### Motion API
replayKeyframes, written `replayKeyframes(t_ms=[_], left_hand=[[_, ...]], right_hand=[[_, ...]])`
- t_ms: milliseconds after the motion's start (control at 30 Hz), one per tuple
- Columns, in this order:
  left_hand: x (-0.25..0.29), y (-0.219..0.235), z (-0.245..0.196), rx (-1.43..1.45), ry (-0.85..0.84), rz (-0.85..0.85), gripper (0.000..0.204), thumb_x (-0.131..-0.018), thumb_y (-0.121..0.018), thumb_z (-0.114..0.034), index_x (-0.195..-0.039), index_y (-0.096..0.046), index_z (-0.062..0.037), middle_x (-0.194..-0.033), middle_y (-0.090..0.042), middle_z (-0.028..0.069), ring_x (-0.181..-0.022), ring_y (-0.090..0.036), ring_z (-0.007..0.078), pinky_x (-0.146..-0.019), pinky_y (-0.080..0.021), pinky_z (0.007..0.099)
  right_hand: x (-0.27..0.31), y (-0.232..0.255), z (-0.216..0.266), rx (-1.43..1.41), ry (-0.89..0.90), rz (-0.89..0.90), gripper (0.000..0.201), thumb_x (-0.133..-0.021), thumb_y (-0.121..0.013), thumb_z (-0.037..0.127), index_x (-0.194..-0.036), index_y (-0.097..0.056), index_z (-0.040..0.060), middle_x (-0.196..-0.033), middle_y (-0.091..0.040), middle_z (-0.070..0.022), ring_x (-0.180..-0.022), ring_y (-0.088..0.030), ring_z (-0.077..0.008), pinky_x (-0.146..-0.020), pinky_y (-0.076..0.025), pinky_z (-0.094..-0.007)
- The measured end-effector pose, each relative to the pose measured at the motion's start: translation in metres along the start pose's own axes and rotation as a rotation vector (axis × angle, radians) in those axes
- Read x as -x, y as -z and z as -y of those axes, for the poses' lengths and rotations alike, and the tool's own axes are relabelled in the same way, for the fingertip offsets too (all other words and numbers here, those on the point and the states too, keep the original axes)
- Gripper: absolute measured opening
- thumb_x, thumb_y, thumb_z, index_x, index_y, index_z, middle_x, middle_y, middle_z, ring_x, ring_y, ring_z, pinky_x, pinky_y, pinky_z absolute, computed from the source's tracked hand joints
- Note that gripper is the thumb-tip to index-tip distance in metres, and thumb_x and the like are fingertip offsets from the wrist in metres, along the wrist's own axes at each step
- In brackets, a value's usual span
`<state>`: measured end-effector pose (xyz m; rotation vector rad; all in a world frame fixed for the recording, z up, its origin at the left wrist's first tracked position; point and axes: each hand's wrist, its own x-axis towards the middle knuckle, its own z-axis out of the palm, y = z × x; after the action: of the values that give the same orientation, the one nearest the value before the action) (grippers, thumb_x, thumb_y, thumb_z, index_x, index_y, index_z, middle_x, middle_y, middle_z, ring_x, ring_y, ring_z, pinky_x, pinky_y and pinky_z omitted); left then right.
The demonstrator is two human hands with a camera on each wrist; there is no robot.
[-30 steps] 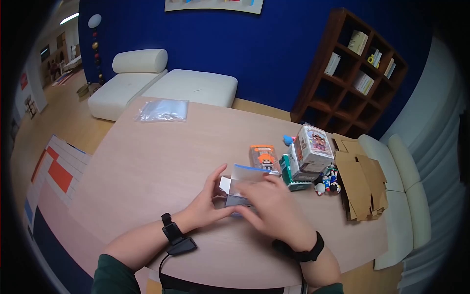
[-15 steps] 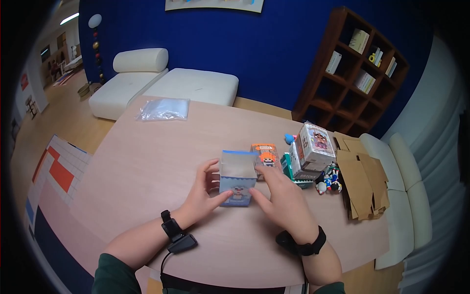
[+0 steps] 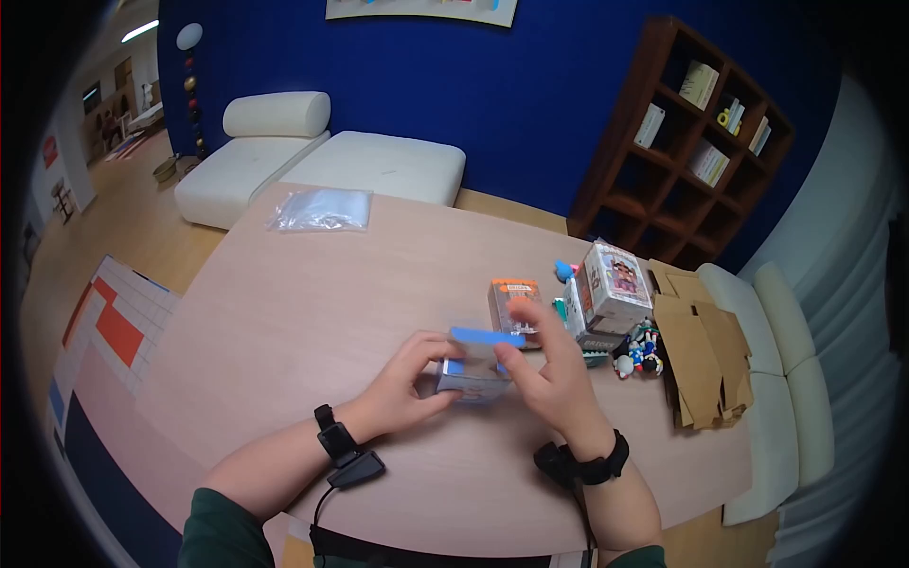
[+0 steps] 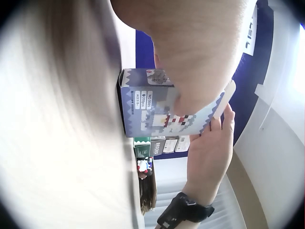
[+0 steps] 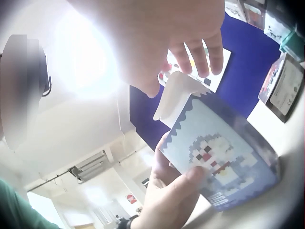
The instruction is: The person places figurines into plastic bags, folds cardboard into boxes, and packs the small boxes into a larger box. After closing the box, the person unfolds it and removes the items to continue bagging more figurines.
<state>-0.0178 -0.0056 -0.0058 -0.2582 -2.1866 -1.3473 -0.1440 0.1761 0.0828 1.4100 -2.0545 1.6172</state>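
Observation:
A small pale-blue toy-brick box with a pixel figure on its front sits low over the wooden table, tipped back, its blue-edged top flap raised. My left hand grips the box from the left, thumb on the printed face and fingers behind. My right hand is at the box's right side, its straight fingers against the white flap. The left wrist view shows the box's label side under my left fingers.
An orange box lies just beyond the hands. To the right are stacked toy boxes, small figures and flattened cardboard. A clear plastic bag lies at the table's far left. Sofa and bookshelf stand behind.
The box, upright half a second ago, now lies lower and tipped back with its top flap raised. My right hand has shifted up to that flap; the left still grips it.

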Motion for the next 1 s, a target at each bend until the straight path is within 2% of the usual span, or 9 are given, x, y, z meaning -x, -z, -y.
replayKeyframes(t_ms=[67,100,233,333,500,633,700,800,1000], left_hand=[[0.0,-0.001,-0.001,-0.006,-0.015,0.019,0.056,-0.081,-0.08,-0.003,-0.13,-0.053,-0.0076,-0.129,-0.054,0.0123,-0.12,-0.056,0.0259,-0.102,-0.049,0.0386],[0.001,-0.003,0.0,0.057,0.033,-0.001,0.056,-0.081,-0.08,-0.003,-0.13,-0.052,-0.0067,-0.128,-0.054,0.012,-0.119,-0.057,0.025,-0.102,-0.049,0.0384],[0.006,-0.01,0.008,0.201,0.048,-0.073,0.062,-0.083,-0.08,-0.004,-0.135,-0.047,-0.006,-0.131,-0.054,0.0108,-0.119,-0.058,0.0232,-0.1,-0.05,0.0386],[0.009,-0.011,0.011,0.247,0.036,-0.111,0.064,-0.084,-0.08,-0.005,-0.138,-0.045,-0.0075,-0.135,-0.052,0.0111,-0.12,-0.057,0.0239,-0.101,-0.049,0.039],[0.004,-0.004,0.008,0.11,-0.002,-0.032,0.062,-0.087,-0.078,-0.005,-0.14,-0.046,-0.0102,-0.139,-0.05,0.0129,-0.124,-0.055,0.0259,-0.101,-0.049,0.0387],[0.001,-0.005,0.004,0.115,0.022,-0.013,0.056,-0.09,-0.074,-0.005,-0.14,-0.049,-0.0123,-0.14,-0.049,0.014,-0.126,-0.054,0.0271,-0.101,-0.049,0.0379],[0.001,-0.004,0.003,0.12,0.021,-0.005,0.054,-0.091,-0.074,-0.006,-0.139,-0.05,-0.0123,-0.14,-0.048,0.014,-0.126,-0.053,0.0273,-0.101,-0.049,0.0377],[0.002,-0.003,0.003,0.11,0.065,0.033,0.053,-0.091,-0.073,-0.006,-0.139,-0.051,-0.0123,-0.141,-0.047,0.0139,-0.127,-0.053,0.0276,-0.101,-0.049,0.038],[0.0,-0.003,0.006,0.044,0.046,0.101,0.064,-0.09,-0.075,-0.007,-0.146,-0.045,-0.0125,-0.142,-0.046,0.0141,-0.127,-0.053,0.0268,-0.101,-0.05,0.0384]], right_hand=[[0.001,0.007,-0.001,0.034,-0.105,0.385,0.024,-0.095,-0.067,0.02,-0.111,-0.066,0.0017,-0.11,-0.066,-0.0169,-0.097,-0.066,-0.032,-0.083,-0.053,-0.0372],[0.004,0.003,0.004,0.068,-0.105,0.384,0.022,-0.098,-0.062,0.02,-0.113,-0.066,0.0035,-0.098,-0.069,-0.0148,-0.092,-0.068,-0.0299,-0.08,-0.053,-0.0369],[0.005,0.004,0.0,0.124,-0.069,0.411,0.024,-0.098,-0.064,0.022,-0.115,-0.066,0.0058,-0.105,-0.069,-0.0142,-0.095,-0.068,-0.0291,-0.08,-0.054,-0.0371],[0.007,0.002,-0.004,0.027,-0.039,0.417,0.031,-0.098,-0.065,0.024,-0.123,-0.066,0.0075,-0.119,-0.067,-0.0156,-0.105,-0.068,-0.0314,-0.087,-0.054,-0.0378],[0.012,-0.001,-0.002,0.227,0.069,0.458,0.04,-0.099,-0.061,0.024,-0.138,-0.061,0.0114,-0.143,-0.056,-0.0188,-0.121,-0.061,-0.0379,-0.099,-0.051,-0.0408],[0.011,-0.003,-0.011,0.146,0.036,0.435,0.039,-0.102,-0.058,0.022,-0.138,-0.06,0.0088,-0.14,-0.058,-0.0193,-0.122,-0.061,-0.0361,-0.101,-0.05,-0.0395],[0.01,-0.003,-0.017,-0.183,-0.238,0.416,0.037,-0.103,-0.054,0.019,-0.137,-0.059,0.0051,-0.138,-0.058,-0.0203,-0.123,-0.06,-0.0335,-0.103,-0.047,-0.0376],[0.011,-0.004,-0.025,-0.16,-0.219,0.46,0.03,-0.104,-0.05,0.013,-0.131,-0.059,0.0028,-0.139,-0.059,-0.016,-0.126,-0.058,-0.0242,-0.107,-0.043,-0.0342],[0.016,-0.014,-0.039,-0.231,-0.114,0.369,0.03,-0.1,-0.062,0.018,-0.123,-0.06,-0.0011,-0.135,-0.056,-0.0188,-0.127,-0.055,-0.0316,-0.105,-0.044,-0.0383]])
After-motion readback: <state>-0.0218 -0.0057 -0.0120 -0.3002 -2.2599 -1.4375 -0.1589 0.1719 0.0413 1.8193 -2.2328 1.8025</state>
